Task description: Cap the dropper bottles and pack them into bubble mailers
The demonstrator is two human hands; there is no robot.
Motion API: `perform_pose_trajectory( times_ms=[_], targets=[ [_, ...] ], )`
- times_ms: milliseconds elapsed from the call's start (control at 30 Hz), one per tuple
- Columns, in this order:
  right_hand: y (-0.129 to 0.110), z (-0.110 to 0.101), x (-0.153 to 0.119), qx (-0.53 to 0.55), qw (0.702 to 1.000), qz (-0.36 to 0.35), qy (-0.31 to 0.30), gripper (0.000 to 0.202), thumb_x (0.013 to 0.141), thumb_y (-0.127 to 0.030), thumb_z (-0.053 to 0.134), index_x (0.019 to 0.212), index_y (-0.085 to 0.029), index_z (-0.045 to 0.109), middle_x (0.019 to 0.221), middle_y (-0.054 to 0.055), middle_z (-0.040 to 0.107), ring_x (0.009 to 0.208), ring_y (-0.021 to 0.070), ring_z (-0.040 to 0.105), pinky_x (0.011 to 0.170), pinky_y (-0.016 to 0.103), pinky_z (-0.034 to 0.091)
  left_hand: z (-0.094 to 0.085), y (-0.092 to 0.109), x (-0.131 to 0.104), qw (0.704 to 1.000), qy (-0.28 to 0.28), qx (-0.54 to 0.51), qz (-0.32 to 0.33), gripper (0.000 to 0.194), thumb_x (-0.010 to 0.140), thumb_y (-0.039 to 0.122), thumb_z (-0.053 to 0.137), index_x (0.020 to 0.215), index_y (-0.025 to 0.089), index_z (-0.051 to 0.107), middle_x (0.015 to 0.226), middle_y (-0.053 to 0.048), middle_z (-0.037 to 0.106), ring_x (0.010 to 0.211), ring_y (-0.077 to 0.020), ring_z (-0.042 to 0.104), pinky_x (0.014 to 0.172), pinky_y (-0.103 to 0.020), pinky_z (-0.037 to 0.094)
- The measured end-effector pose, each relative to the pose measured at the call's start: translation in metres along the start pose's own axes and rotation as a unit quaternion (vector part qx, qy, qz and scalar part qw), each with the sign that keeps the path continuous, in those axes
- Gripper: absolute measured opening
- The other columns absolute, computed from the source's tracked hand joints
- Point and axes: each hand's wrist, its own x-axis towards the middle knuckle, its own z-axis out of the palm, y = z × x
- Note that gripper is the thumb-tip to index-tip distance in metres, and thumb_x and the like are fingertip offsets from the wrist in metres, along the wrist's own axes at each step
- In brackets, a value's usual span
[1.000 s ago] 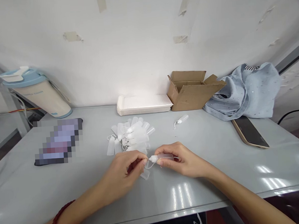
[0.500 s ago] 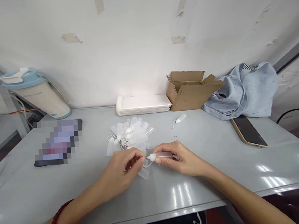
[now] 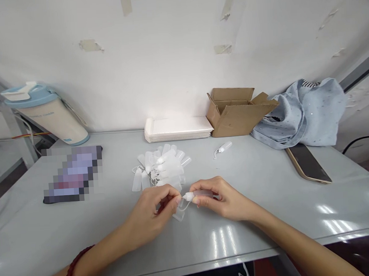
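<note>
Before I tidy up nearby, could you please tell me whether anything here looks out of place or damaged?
One small bottle lies by itself, away from the pile of bottles, so it seems slightly out of place. On the wall, scraps of tape look ragged, with nothing hanging from them.

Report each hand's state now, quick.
Left hand: fingertips pinched closed at the bottle's nozzle; what they grip cannot be told.
Right hand: closed, holding a small translucent dropper bottle.
</note>
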Motion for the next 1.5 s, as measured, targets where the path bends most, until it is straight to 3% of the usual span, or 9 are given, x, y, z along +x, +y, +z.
perform_pose_trajectory(
  times_ms=[500,967,1067,1133,1300,1367,1500],
  targets=[
    [-0.001,0.000,0.000,-0.019,1.000,0.000,-0.004,0.020,0.088,-0.029,0.053,0.093,-0.015,0.066,0.070,-0.002,0.056,0.057,0.0084,0.042,0.052,0.020,0.033,0.000,0.004,0.001,0.999,-0.017,-0.030,-0.029,0.026,0.089,0.030,0.041,0.070,0.018,0.054,0.057,0.004,0.047,0.053,-0.0098,0.041,0.047,-0.019,0.030],
    [-0.005,-0.006,0.001,-0.056,0.998,-0.016,0.036,0.019,0.089,-0.031,0.052,0.088,-0.015,0.063,0.077,0.001,0.061,0.062,0.0094,0.049,0.050,0.019,0.034,-0.002,0.006,0.003,0.998,-0.006,-0.052,-0.046,0.027,0.089,0.032,0.042,0.070,0.017,0.055,0.056,0.004,0.045,0.052,-0.0094,0.037,0.048,-0.020,0.031],
    [-0.001,-0.011,0.002,-0.081,0.994,-0.015,0.071,0.024,0.091,-0.035,0.048,0.089,-0.016,0.063,0.074,0.001,0.061,0.062,0.0108,0.050,0.050,0.020,0.035,-0.011,0.004,0.004,0.997,0.045,-0.041,-0.048,0.028,0.088,0.035,0.045,0.070,0.017,0.056,0.056,0.003,0.049,0.051,-0.0096,0.040,0.047,-0.020,0.032],
    [0.005,-0.016,0.002,-0.117,0.986,-0.015,0.119,0.025,0.092,-0.036,0.046,0.093,-0.016,0.061,0.073,0.002,0.059,0.063,0.0121,0.051,0.052,0.022,0.038,-0.020,0.001,0.006,0.991,0.113,-0.030,-0.061,0.027,0.087,0.036,0.048,0.071,0.017,0.058,0.057,0.003,0.052,0.051,-0.0097,0.043,0.046,-0.020,0.033],
    [0.029,-0.032,0.006,-0.276,0.937,-0.052,0.206,0.020,0.092,-0.031,0.045,0.104,-0.018,0.054,0.100,0.010,0.059,0.089,0.0210,0.055,0.071,0.032,0.047,-0.043,-0.015,0.015,0.951,0.295,0.030,-0.092,0.024,0.083,0.038,0.053,0.075,0.017,0.060,0.061,0.003,0.058,0.050,-0.0099,0.046,0.045,-0.020,0.032],
    [0.039,-0.039,0.009,-0.338,0.912,-0.073,0.221,0.021,0.092,-0.027,0.043,0.108,-0.018,0.053,0.107,0.013,0.056,0.099,0.0241,0.053,0.082,0.038,0.046,-0.048,-0.025,0.020,0.941,0.319,0.058,-0.094,0.025,0.083,0.039,0.052,0.078,0.017,0.062,0.064,0.002,0.059,0.054,-0.0111,0.048,0.048,-0.020,0.035],
    [0.054,-0.051,0.013,-0.426,0.876,-0.054,0.222,0.026,0.090,-0.018,0.039,0.112,-0.014,0.054,0.115,0.017,0.054,0.106,0.0282,0.050,0.084,0.042,0.045,-0.053,-0.044,0.027,0.939,0.313,0.106,-0.092,0.029,0.084,0.041,0.050,0.083,0.016,0.064,0.061,0.002,0.055,0.055,-0.0120,0.046,0.051,-0.022,0.035]
  ],
)
